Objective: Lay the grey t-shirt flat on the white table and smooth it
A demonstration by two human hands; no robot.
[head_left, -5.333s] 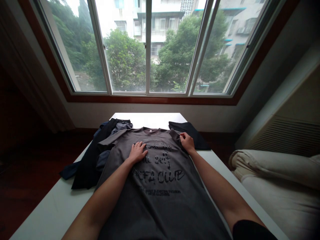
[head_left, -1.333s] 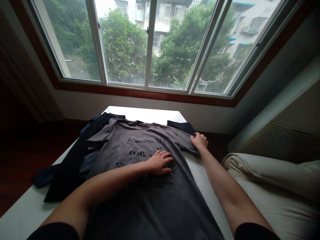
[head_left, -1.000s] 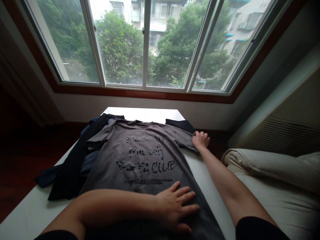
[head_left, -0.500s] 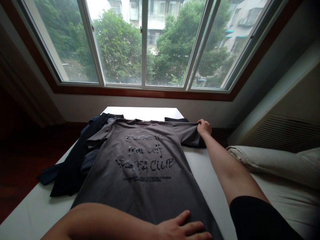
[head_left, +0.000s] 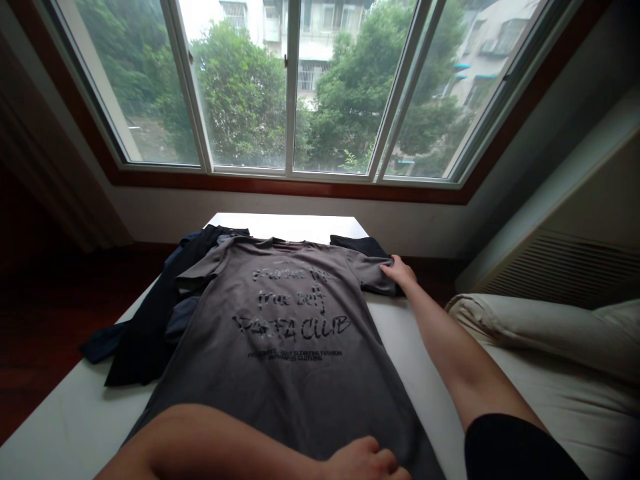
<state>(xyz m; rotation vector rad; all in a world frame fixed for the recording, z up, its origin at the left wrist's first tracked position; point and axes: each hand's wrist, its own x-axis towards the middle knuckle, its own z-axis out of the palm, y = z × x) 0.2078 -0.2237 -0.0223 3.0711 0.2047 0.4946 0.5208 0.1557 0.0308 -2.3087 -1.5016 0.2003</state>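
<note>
A grey T-shirt (head_left: 295,380) with dark lettering lies spread on a white table (head_left: 45,427), its collar toward the window. My right hand (head_left: 400,272) pinches the end of the shirt's right-side sleeve. Low in the view, my left hand (head_left: 367,460) rests on the lower right part of the shirt, its fingers curled in against the fabric; the fingertips are hidden. The lower hem is out of view.
Dark clothes (head_left: 143,333) are heaped along the table's left side, and a black garment (head_left: 360,245) lies behind the right sleeve. A rolled cream cushion (head_left: 525,327) is at the right. The window (head_left: 290,177) stands beyond the table.
My right hand has moved inward and slightly down with the sleeve end, and the sleeve is less stretched. The fingers of my left hand, spread before, have curled in.
</note>
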